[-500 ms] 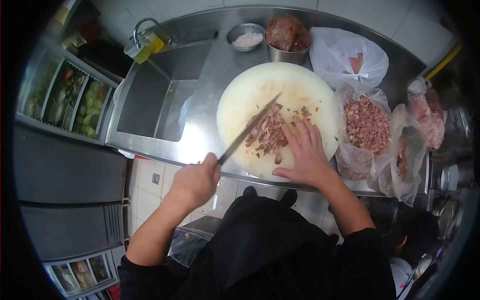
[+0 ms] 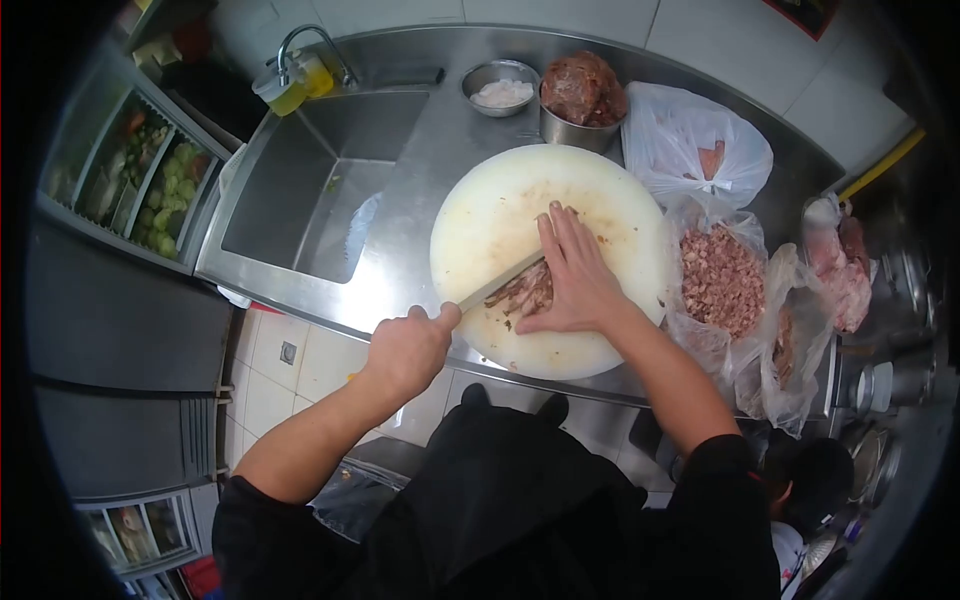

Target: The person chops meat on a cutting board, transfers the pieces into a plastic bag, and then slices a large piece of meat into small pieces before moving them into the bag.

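Observation:
My left hand [image 2: 410,350] is closed around the handle of a long knife [image 2: 502,278] at the front left of the round white cutting board [image 2: 490,195]. The blade slants up and right, low over the board, along the far side of a heap of sliced meat [image 2: 525,293]. My right hand [image 2: 580,288] lies over the right part of this heap, fingers stretched forward and thumb out to the left. Its fingers overlap the knife's tip in this view, hiding the tip and some of the meat.
Right of the board are a bag of diced meat [image 2: 720,280], another plastic bag [image 2: 790,335] and a large raw piece [image 2: 840,270]. Behind stand a bowl of white stuff [image 2: 502,93], a pot with dark meat [image 2: 582,92] and a tied white bag [image 2: 690,130]. A sink [image 2: 300,215] is left.
The knife has come down and turned flatter, its tip now by my right hand. My right hand has shifted left onto the meat, and the heap is gathered smaller. The view has shifted slightly.

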`<state>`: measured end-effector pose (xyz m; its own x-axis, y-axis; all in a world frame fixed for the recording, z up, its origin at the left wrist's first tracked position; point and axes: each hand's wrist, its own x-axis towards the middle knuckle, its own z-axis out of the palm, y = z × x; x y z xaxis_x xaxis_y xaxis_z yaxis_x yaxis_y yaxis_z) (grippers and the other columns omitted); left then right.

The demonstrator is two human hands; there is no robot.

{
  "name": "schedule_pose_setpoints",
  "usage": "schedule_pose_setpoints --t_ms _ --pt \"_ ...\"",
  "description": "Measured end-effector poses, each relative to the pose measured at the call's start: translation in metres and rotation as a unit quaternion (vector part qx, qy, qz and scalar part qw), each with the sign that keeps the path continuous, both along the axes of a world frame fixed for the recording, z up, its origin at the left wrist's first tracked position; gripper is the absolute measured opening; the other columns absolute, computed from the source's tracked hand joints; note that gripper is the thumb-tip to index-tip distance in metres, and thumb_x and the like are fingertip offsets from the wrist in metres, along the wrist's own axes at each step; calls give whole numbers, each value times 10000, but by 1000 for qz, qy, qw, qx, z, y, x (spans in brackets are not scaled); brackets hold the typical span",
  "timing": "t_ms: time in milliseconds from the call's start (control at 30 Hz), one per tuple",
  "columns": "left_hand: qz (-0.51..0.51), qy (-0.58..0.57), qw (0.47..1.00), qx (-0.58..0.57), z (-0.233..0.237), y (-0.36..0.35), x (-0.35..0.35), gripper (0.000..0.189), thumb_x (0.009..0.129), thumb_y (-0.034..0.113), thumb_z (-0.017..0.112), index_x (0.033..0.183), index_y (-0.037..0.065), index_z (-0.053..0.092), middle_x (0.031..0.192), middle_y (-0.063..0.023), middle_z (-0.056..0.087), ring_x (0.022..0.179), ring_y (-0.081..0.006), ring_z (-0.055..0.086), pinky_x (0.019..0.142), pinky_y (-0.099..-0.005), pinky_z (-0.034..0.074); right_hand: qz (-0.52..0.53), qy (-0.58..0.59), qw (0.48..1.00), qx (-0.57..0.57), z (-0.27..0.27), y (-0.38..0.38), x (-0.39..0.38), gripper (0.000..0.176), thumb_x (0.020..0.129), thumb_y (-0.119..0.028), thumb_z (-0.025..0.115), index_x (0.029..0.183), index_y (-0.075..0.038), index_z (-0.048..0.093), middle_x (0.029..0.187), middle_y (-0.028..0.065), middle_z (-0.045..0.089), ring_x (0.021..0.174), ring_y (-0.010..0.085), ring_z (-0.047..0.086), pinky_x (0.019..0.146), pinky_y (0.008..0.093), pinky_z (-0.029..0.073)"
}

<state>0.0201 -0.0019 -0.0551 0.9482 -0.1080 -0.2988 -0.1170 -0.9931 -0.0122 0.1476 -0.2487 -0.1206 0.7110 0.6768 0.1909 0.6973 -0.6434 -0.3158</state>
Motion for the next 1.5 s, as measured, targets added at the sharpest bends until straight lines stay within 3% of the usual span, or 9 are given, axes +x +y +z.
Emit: schedule_pose_setpoints --t_ms 300,500,600,800,900,1100,1267,1367,1500 --pt "115 -3 986 -117 16 40 -11 197 1027 279 543 1056 87 579 837 -211 707 808 -435 695 737 -548 551 66 -11 995 76 9 -45 13 1435 574 -723 869 1599 19 192 1621 306 238 1503 496 228 1248 573 190" --pt "141 -11 973 -183 18 38 -22 205 1023 265 554 1015 63 587 766 -230 688 789 -465 675 733 -574 529 18 73 985 155 3 -51 38 470 848 -196 770 1276 -42 649 1320 179 590 1217 371 570 1051 428 466" --pt "133 -22 969 -209 23 32 -18 209 1022 264 557 1006 58 590 760 -233 683 782 -470 673 727 -573 528 23 35 991 125 6 -30 49 166 874 -50 665 1035 -65 701 1111 135 639 1017 349 625 903 424 509" --pt "133 -13 965 -225 32 26 -14 215 1020 262 565 1003 49 588 752 -243 675 780 -480 665 728 -571 525 -11 108 994 3 23 -24 59 118 852 -39 690 961 -38 645 1012 160 627 987 345 650 861 404 531" --pt "123 18 966 -225 43 25 -21 212 1018 260 571 1013 49 590 760 -247 675 781 -485 662 724 -568 524 -100 117 982 108 23 -41 56 121 850 -70 696 960 -57 650 993 145 631 916 373 638 789 462 512" --pt "48 146 961 -231 42 9 -33 252 1038 304 528 1067 63 595 847 -254 699 859 -487 669 795 -574 524 -246 -11 943 225 61 -65 0 121 847 -23 742 936 -58 666 878 102 626 849 284 652 740 390 521" --pt "68 178 958 -213 18 -3 -13 268 1056 316 482 1103 75 588 886 -261 706 910 -485 671 848 -581 519 -32 -107 962 250 38 -35 -44 205 803 7 729 960 -123 711 851 46 595 793 252 607 726 375 499" --pt "89 172 962 -192 28 -4 -9 252 1053 293 485 1071 59 577 854 -256 700 877 -488 668 820 -582 520 -28 -100 992 76 -3 -27 -65 195 810 3 713 970 -109 712 872 62 587 803 265 575 763 379 497" --pt "48 108 976 -184 47 -5 -25 222 1037 263 516 1016 47 561 792 -230 691 802 -481 666 753 -574 521 -31 -57 991 115 3 -31 -73 162 814 -27 698 953 -109 696 888 49 573 840 258 570 764 385 479"
